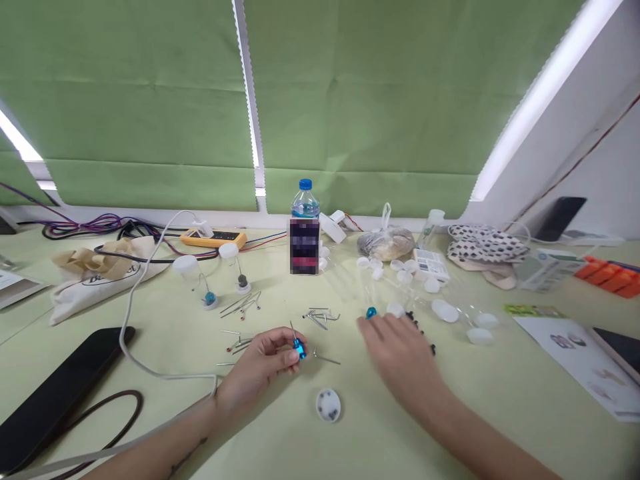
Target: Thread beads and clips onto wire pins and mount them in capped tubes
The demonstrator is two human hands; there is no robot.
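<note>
My left hand (273,357) is closed, pinching a shiny blue metal part (299,348) with a thin metal rod rising from it. Just right of that hand lies a bent metal rod (327,359). Below, a white cap (329,405) sits open side up with small dark pieces inside. My right hand (397,347) is lowered to the table, back upward, its fingertips hidden. A shiny blue piece (371,313) shows at the edge of its fingers; whether they touch it, I cannot tell. Small black pieces (413,319) and a white cap (395,310) are just beyond its knuckles.
Bent metal rods (242,305) lie in small groups. Clear tubes with white caps (186,265) stand at the left. Several white caps (445,311) are scattered at the right. A water bottle (305,227) stands at the back. A white cable (131,313) crosses near a black phone (63,393).
</note>
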